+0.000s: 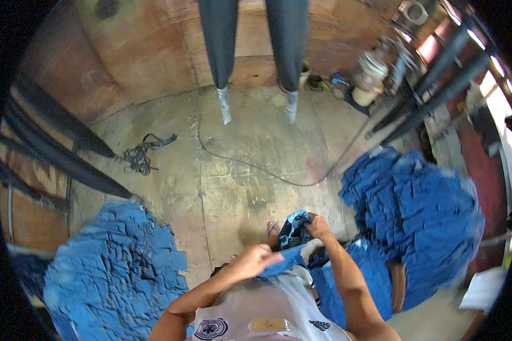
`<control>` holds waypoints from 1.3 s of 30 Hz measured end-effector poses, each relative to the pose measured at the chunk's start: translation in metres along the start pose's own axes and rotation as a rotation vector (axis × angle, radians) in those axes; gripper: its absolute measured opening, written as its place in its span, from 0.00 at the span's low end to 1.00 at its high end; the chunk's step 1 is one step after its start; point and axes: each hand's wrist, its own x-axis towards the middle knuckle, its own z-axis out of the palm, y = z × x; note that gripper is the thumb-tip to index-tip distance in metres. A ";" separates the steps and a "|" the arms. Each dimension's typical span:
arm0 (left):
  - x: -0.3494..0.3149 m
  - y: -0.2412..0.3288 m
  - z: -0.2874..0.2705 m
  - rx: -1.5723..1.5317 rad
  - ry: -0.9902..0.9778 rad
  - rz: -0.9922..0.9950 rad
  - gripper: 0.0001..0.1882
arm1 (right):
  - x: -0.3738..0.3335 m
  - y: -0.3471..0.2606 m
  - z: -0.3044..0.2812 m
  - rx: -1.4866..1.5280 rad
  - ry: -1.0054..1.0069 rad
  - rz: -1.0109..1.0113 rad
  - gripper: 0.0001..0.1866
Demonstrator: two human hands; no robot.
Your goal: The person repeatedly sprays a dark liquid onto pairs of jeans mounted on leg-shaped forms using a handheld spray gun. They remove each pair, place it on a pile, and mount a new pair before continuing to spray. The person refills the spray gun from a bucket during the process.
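Close in front of my body, my right hand [317, 227] is closed on a bunched denim garment [294, 224]. The garment shows dark and pale blue patches, and a lighter blue part lies across my waist. My left hand [251, 262] is over the garment's near left part, its thumb pointing right. Motion smears its fingers, so a hold on the cloth cannot be made out. Beside my right forearm lies more blue denim [352, 273], next to a brown curved strip [399, 287].
Large heaps of folded denim lie at left [119, 267] and right [421, 221]. Black padded legs [219, 45] hang ahead; other dark poles slant in from both sides. A cable [267, 171] and tangled black straps [142, 156] lie on the floor. Tubs [371, 71] stand at the far right.
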 end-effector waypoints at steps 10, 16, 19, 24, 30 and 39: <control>0.022 -0.381 0.059 0.020 0.819 -0.747 0.42 | 0.075 -0.011 0.078 0.075 -0.327 -0.465 0.21; -0.021 -0.510 0.158 -0.303 0.880 -1.707 0.14 | 0.095 0.058 0.208 0.234 -0.521 0.089 0.21; 0.056 -0.517 0.135 -0.312 1.023 -1.535 0.11 | 0.145 0.111 0.268 0.286 -0.186 0.064 0.21; 0.207 -0.527 0.043 0.321 0.404 -0.256 0.20 | 0.268 0.111 0.284 0.747 0.040 0.517 0.15; 0.090 -0.634 -0.096 -0.355 0.971 -0.830 0.25 | 0.364 -0.020 0.296 0.806 -0.276 0.122 0.10; 0.101 -0.440 -0.392 0.003 0.866 -0.286 0.25 | 0.395 -0.227 0.161 1.007 0.082 0.074 0.16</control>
